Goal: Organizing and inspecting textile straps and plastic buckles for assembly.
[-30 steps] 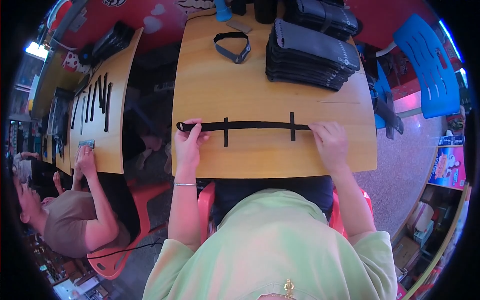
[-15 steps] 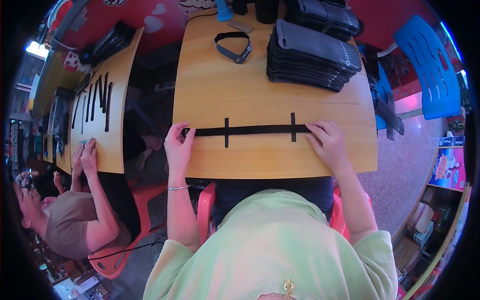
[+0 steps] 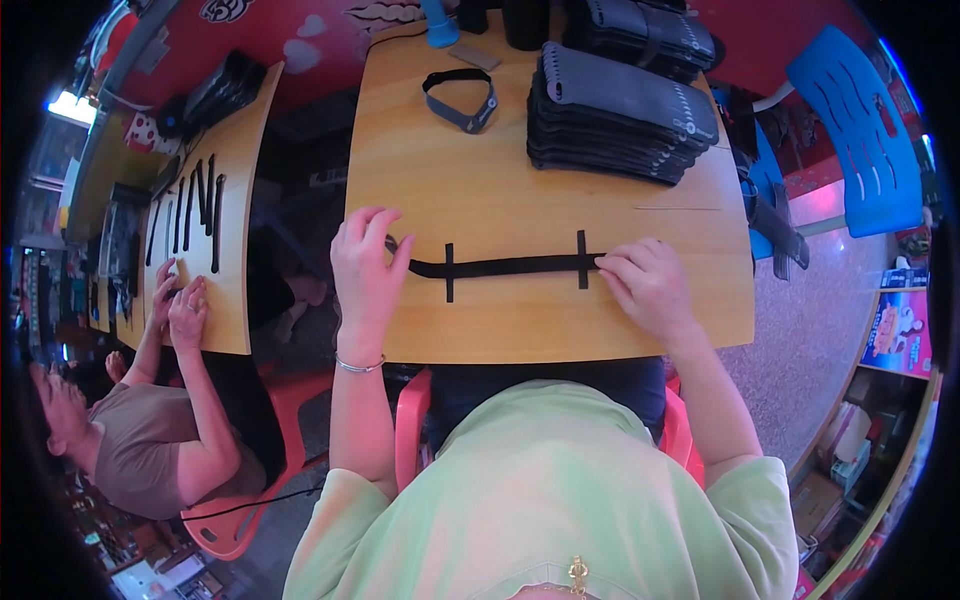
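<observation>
A long black strap (image 3: 515, 266) runs left to right across the wooden table (image 3: 480, 330) in front of me. It crosses two short upright black strips, a left strip (image 3: 450, 285) and a right strip (image 3: 583, 275). My left hand (image 3: 365, 255) is raised a little, its fingers closed on the strap's left end, which bends up off the table. At the other end, my right hand (image 3: 645, 285) rests low over the table and pinches the strap's tip between thumb and fingers.
Farther back lie a looped grey-black band (image 3: 462, 105) and a stack of dark flat packs (image 3: 615, 115), with another stack (image 3: 645, 40) behind. A blue chair (image 3: 860, 140) stands at right. On the left, a co-worker (image 3: 160, 440) sits at another table (image 3: 228, 250) holding several black straps.
My left hand has lifted and turned, raising the strap's left end from the table. My right hand has shifted slightly left, still pinching its end. The co-worker's hands have moved a little.
</observation>
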The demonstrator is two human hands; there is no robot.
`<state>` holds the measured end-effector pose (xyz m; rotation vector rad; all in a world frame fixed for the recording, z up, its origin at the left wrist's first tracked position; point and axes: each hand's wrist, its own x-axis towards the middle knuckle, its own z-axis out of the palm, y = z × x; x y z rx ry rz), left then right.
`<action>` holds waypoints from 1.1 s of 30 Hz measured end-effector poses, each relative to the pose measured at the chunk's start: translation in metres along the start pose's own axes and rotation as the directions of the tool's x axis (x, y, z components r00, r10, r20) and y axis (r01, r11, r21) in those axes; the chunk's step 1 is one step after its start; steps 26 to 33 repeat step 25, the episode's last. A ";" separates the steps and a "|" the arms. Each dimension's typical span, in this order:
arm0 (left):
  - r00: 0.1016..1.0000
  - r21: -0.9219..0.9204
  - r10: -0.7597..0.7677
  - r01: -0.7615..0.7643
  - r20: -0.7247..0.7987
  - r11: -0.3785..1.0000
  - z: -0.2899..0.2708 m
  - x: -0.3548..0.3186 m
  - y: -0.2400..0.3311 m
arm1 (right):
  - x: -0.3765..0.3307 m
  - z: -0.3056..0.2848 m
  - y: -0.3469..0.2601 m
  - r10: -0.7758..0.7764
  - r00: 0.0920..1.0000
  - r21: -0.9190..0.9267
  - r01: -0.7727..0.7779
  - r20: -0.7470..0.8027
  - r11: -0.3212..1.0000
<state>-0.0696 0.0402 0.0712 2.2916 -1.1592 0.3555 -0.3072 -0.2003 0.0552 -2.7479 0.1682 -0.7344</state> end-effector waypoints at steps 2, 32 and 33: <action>0.999 0.004 0.028 -0.029 0.023 1.000 0.003 0.006 0.004 | 0.001 -0.002 0.000 0.010 0.999 0.013 -0.011 0.033 1.000; 0.367 -0.358 -0.147 0.930 0.919 0.082 0.114 0.184 0.060 | 0.075 -0.049 0.168 0.648 0.343 0.636 -0.716 0.680 -0.289; 0.367 -0.358 -0.147 0.930 0.919 0.082 0.114 0.184 0.060 | 0.075 -0.049 0.168 0.648 0.343 0.636 -0.716 0.680 -0.289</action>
